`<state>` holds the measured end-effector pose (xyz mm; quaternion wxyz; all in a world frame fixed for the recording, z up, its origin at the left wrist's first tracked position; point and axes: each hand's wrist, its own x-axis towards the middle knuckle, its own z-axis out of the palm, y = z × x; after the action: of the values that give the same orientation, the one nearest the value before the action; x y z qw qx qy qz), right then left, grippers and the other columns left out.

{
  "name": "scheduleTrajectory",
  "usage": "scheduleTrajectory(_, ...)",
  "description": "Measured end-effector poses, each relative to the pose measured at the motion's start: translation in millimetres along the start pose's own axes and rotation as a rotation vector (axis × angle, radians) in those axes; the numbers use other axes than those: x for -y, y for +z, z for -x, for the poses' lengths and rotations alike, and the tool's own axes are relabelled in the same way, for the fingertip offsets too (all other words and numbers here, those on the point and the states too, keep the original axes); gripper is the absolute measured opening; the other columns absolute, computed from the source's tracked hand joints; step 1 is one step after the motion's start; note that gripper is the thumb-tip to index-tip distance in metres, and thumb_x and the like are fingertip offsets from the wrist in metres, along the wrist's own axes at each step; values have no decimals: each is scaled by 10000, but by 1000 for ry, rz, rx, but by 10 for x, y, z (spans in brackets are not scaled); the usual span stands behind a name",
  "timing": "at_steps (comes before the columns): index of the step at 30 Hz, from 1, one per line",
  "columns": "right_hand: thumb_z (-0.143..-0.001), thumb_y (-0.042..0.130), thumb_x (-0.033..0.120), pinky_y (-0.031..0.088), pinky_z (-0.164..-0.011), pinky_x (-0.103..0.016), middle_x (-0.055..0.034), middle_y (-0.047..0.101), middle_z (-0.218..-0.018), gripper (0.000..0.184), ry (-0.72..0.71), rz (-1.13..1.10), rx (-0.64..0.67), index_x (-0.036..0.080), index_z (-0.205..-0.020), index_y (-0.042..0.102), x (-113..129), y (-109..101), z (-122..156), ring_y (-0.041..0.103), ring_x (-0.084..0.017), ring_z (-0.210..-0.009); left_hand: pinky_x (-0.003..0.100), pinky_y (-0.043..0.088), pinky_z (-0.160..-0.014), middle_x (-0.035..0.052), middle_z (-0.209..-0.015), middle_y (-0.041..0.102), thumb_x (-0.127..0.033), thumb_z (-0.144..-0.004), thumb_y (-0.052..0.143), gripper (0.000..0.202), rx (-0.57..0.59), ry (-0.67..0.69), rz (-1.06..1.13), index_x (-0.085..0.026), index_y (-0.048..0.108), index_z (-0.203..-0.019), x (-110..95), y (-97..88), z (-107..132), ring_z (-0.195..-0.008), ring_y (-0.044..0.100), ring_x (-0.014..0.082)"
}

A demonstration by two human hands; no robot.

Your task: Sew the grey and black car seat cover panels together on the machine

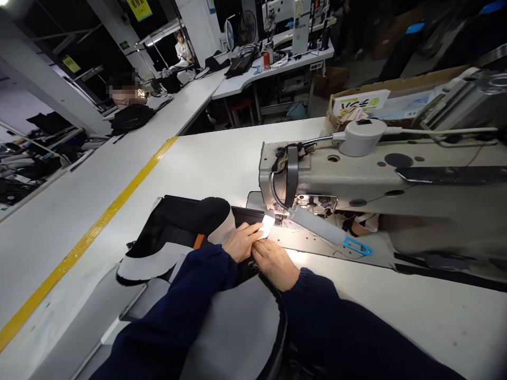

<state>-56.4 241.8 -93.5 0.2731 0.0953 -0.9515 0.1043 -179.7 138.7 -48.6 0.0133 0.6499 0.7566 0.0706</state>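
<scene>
My left hand (242,241) is closed, its fingertips at the edge of a small bright white piece (268,225), perhaps a label. Right beside it, my right hand (276,265) has its fingers bent and pressed together on the edge of a black and grey bag panel (241,322); the fingertips are partly hidden. The panel's black part (182,216) lies to the left, with a small orange tab (199,241) on it. Just beyond the white piece is the needle area of a sewing machine (317,179), lit by a small lamp.
A grey tool with a blue end (356,246) slants across the machine's front. Behind the machine stands a cardboard box (336,113) holding papers. Yellow tape (106,216) runs along the white table (206,153). Another person (121,95) sits far left, near a black bag (132,117).
</scene>
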Motion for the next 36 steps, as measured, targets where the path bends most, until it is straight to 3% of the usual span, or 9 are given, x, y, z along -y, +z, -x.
scheduleTrajectory(4,-858,487,46,513,-809,-333,-113,633,-886,184,-17,23,0,73,-925,655,-7,-49,-9,576,-216,-846,300,458,-850,75,-1262,513,-51,-830,410,341,66,-70,-68,-146,565,-1119,-66,7,-22,-893,443,178)
scheduleTrajectory(8,-856,497,49,514,-826,-337,-121,645,-901,175,-21,17,-13,65,-922,659,-17,-67,-12,587,-219,-859,254,414,-685,53,-962,513,-144,-877,423,176,16,-188,-41,-161,577,-961,-94,82,-19,-794,445,152)
scheduleTrajectory(11,-865,480,47,514,-842,-337,-136,656,-941,204,-27,23,-26,51,-970,654,-29,-48,1,595,-223,-894,232,347,-604,18,-839,454,-195,-905,407,168,-31,-225,7,-166,564,-853,-74,129,-26,-696,405,118)
scheduleTrajectory(19,-855,489,38,515,-832,-337,-139,665,-952,205,-42,36,-3,44,-977,654,-41,-54,8,609,-225,-903,226,315,-564,1,-787,458,-189,-902,438,180,-69,-154,118,-178,606,-840,-53,81,-56,-662,405,100)
scheduleTrajectory(22,-873,473,51,512,-839,-336,-140,666,-969,212,-47,42,11,52,-988,650,-42,-61,4,609,-221,-915,223,392,-634,20,-876,515,-159,-892,430,208,-89,-130,137,-191,633,-864,-29,67,-54,-754,455,121)
scheduleTrajectory(24,-883,458,56,511,-845,-340,-143,665,-989,225,-42,35,14,52,-1011,643,-42,-58,4,608,-221,-927,247,456,-781,44,-1068,552,-127,-880,418,239,-110,-83,147,-192,645,-917,8,73,-52,-918,495,148)
scheduleTrajectory(27,-879,456,48,509,-849,-342,-142,665,-993,233,-30,20,21,48,-1026,637,-41,-61,2,609,-224,-931,293,435,-1004,75,-1275,522,-92,-872,405,265,-109,30,186,-158,632,-993,75,98,-54,-1168,476,176)
scheduleTrajectory(36,-878,463,51,503,-838,-340,-128,665,-983,221,5,-11,40,79,-1013,635,-128,-155,27,603,-219,-915,314,413,-1076,83,-1341,515,-99,-884,423,295,-1,10,156,-136,578,-1133,16,112,-180,-1273,446,179)
